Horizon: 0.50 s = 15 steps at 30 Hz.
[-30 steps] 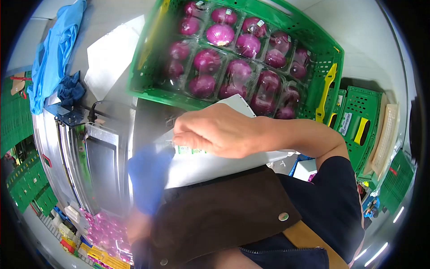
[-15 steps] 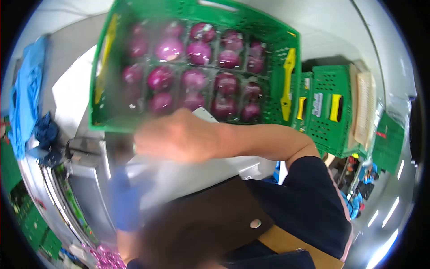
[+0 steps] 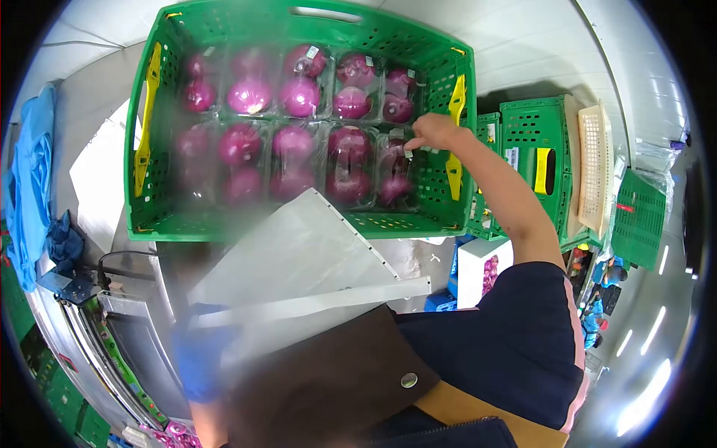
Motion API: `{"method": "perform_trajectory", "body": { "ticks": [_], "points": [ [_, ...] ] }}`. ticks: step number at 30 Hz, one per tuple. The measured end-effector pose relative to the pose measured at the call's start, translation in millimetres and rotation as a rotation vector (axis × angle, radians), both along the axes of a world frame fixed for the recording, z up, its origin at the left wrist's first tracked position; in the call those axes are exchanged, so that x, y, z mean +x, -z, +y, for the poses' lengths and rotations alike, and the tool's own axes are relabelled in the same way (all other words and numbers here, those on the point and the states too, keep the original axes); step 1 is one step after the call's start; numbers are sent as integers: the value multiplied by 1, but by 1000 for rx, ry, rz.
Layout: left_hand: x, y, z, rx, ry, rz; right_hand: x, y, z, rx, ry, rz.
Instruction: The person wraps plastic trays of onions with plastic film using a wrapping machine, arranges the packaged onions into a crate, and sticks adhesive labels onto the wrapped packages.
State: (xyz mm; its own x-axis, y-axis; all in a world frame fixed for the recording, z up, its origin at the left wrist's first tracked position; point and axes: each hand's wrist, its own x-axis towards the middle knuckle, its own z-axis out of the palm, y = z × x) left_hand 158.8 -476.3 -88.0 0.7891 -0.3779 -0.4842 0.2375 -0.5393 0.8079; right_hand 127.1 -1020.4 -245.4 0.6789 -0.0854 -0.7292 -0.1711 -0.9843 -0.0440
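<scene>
A green crate (image 3: 299,224) holds several clear plastic packs of red onions in two rows. My right hand (image 3: 441,133), bare, reaches in from the right. Its fingers are bunched around a small white label (image 3: 408,154) at the near-right onion pack (image 3: 394,183). Similar labels show on packs in the far row. My left hand (image 3: 202,355), in a blue glove and blurred, grips the left end of a white sheet (image 3: 299,254) with black marks along one edge. This sheet lies between the crate and my apron, its lower edge folded over.
Green crates with yellow handles (image 3: 545,170) and a cream basket (image 3: 594,168) stand at the right. To the left are a metal machine (image 3: 138,328) with a cable and blue cloth (image 3: 33,172). Distant people in blue (image 3: 594,321) appear lower right.
My right hand has moved from above the sheet rightward to the near-right onion pack. More of the sheet shows now. The crate appears shifted left as the view moved.
</scene>
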Motion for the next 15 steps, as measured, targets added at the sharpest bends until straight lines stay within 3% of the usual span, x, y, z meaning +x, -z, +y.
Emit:
{"method": "perform_trajectory", "body": {
  "ticks": [1, 2, 4, 6, 9, 12, 13, 15],
  "points": [
    [-2, 3, 4, -2, 85, -120, 7, -10, 5, -153, -63, 11],
    [0, 1, 3, 6, -31, 15, 15, -19, 12, -307, -127, 21],
    [4, -6, -1, 20, -263, 286, 26, -22, 28, 41, -59, -134],
    [2, -8, -6, 3, -219, 205, 43, -16, 46, 510, 38, -159],
    [-1, -12, -8, 34, -242, 214, 62, 7, 62, 519, 10, -145],
    [-3, -19, -10, 81, -342, 277, 68, -4, 61, 160, -108, -330],
    [-4, -17, -7, 57, -349, 268, 74, -13, 66, 22, -167, -264],
    [-7, -9, -3, 1, -372, 250, 89, -21, 80, 296, -152, -393]
  ]
}}
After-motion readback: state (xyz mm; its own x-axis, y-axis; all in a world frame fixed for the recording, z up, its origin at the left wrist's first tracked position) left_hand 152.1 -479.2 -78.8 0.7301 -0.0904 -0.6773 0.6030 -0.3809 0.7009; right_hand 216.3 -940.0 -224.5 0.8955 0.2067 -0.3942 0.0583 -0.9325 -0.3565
